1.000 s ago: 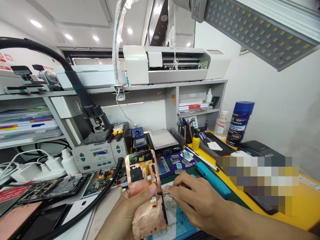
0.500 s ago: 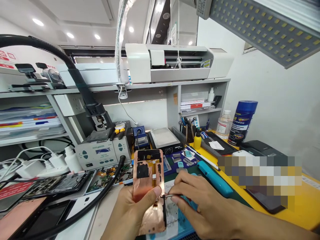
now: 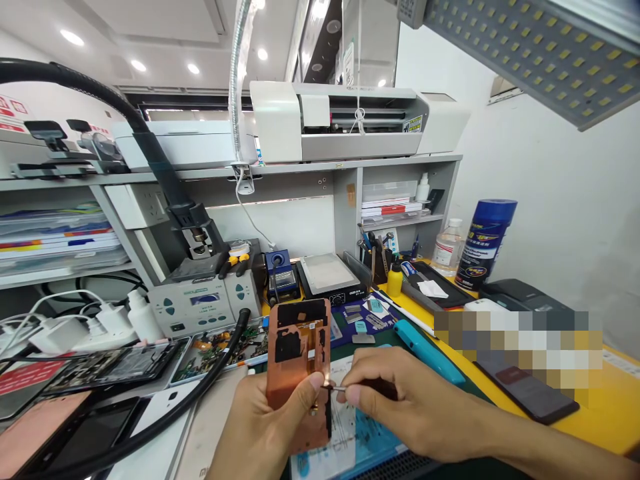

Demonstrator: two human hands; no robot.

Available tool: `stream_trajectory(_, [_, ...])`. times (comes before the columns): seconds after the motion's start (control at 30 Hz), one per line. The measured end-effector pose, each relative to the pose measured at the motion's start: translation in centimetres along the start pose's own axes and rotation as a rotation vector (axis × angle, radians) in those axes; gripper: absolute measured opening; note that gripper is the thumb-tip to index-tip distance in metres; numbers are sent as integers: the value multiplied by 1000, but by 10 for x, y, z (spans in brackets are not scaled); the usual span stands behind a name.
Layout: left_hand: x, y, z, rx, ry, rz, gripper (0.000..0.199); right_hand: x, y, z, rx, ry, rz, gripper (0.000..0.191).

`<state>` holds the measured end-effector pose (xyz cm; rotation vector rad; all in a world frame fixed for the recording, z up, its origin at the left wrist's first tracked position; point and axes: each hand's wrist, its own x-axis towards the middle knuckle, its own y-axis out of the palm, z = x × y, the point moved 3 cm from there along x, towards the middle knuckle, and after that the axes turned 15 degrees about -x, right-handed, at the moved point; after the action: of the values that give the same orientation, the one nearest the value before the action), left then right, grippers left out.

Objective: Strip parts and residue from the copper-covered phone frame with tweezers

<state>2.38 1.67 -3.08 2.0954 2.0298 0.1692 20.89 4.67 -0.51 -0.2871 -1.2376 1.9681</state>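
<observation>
A copper-coloured phone panel (image 3: 295, 357) with black patches and a flex cable stands tilted up in my left hand (image 3: 273, 420), whose thumb presses on its face near the right edge. My right hand (image 3: 395, 400) pinches a thin metal tool (image 3: 339, 389), its tip at the panel's right edge beside my left thumb. What kind of tip it has is too small to tell. Beneath the hands lies a blue and white work mat (image 3: 345, 440).
To the left are a tray of small circuit parts (image 3: 215, 357), a black hose (image 3: 200, 393) and several phone parts. A turquoise tool (image 3: 430, 353), a yellow bottle (image 3: 395, 280) and a dark phone (image 3: 530, 393) are on the right. A heating plate (image 3: 330, 277) stands behind.
The panel has tilted, so its copper face looks darker and its lower end sits higher. My right hand has turned slightly, its fingers more curled around the tool.
</observation>
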Motion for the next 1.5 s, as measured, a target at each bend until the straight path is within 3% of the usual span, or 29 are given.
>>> stream_trajectory(0.13, [-1, 1, -2, 36, 11, -4, 45, 1, -1, 1, -80, -44, -95, 15])
stream_trajectory(0.37, [-1, 6, -7, 74, 108, -12, 46, -7, 10, 0, -333, -313, -297, 17])
stream_trajectory(0.47, [-1, 7, -6, 55, 144, -6, 41, -7, 11, 1, -365, -307, -347, 16])
stream_trajectory(0.67, [-1, 5, 0, -21, 121, -33, 38, -7, 8, 7, -355, -260, -288, 20])
stream_trajectory(0.87, [0, 6, -1, 33, 173, 5, 39, -6, 10, 9, -603, -328, -203, 25])
stream_trajectory(0.97, [-1, 7, -2, 62, 147, -13, 42, -8, 13, 7, -705, -420, -261, 24])
stream_trajectory(1.13, [-5, 10, -8, 76, 185, -62, 40, -10, 12, 6, -646, -435, -388, 19])
stream_trajectory(1.5, [-2, 4, -5, 59, 149, -56, 37, -9, 16, 6, -810, -391, -314, 24])
